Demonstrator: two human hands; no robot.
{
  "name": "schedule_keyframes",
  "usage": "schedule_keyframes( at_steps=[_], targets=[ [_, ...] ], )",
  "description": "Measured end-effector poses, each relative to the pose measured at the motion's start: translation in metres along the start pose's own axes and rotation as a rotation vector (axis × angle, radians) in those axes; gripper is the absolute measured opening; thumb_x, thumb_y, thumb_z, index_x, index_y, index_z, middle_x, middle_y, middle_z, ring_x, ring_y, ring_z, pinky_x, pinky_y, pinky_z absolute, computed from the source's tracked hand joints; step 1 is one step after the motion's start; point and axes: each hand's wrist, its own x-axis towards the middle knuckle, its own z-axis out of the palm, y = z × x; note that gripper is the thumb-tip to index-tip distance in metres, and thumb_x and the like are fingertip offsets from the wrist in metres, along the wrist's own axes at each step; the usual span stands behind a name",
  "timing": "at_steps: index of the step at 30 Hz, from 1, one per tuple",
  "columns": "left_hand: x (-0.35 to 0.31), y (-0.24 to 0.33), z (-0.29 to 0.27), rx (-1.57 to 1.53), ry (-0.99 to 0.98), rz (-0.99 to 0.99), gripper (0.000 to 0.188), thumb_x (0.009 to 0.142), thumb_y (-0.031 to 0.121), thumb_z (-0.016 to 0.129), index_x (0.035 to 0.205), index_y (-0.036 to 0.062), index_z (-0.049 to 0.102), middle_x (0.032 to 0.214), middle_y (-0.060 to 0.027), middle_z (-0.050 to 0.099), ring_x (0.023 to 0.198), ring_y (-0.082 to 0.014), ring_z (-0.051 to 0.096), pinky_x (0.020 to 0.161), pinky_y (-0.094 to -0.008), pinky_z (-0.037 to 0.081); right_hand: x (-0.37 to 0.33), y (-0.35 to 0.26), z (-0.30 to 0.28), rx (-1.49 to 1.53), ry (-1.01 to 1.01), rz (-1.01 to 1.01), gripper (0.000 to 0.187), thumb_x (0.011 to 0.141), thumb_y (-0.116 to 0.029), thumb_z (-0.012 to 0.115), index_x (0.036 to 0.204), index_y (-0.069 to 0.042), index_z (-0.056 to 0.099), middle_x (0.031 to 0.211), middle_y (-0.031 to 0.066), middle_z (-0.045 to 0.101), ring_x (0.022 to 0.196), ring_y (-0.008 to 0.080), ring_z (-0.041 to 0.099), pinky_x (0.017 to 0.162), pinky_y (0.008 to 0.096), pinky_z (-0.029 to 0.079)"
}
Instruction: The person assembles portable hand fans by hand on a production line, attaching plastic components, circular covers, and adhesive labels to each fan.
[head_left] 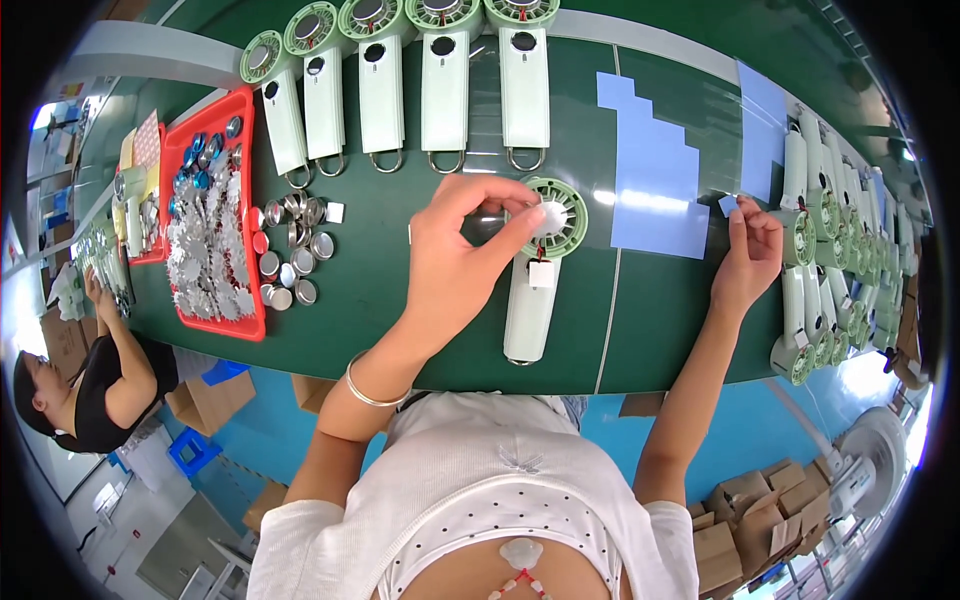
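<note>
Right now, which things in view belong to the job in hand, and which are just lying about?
Likely in the job:
green handheld fan, at the left hand
small blue piece, in the right hand
blue sheet
red tray

Apparently just lying about:
cardboard boxes
large grey fan

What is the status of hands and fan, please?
Left hand pinching white disc at fan. Right hand holding small blue piece. Fan lying flat, partly behind left hand.

blue stool, brown cardboard boxes, grey fan
</note>
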Motion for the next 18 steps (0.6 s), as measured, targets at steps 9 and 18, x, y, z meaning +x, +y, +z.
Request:
schedule_keyframes(
  at_steps=[9,18],
  targets=[
    [0.0,-0.012,0.009,0.027,0.093,0.032,0.013,0.081,0.009,0.078,0.092,0.0051,0.072,0.1,-0.0053,0.049,0.091,-0.0162,0.054,0.081,-0.0287,0.046,-0.001,-0.001,0.0,-0.013,0.0,0.0,0.016,0.091,0.011,0.06,0.092,-0.003,0.052,0.101,0.0103,0.065,0.113,0.025,0.06,0.104,0.0379,0.043],
    [0.011,-0.008,0.0,0.062,0.009,0.081,0.011,0.081,0.01,0.077,0.09,0.0048,0.072,0.11,-0.0075,0.052,0.098,-0.0188,0.056,0.085,-0.0307,0.048,0.001,-0.001,0.001,-0.018,-0.027,-0.018,0.016,0.091,0.011,0.06,0.092,-0.003,0.052,0.101,0.0105,0.065,0.113,0.0255,0.06,0.105,0.0388,0.043]
  ],
)
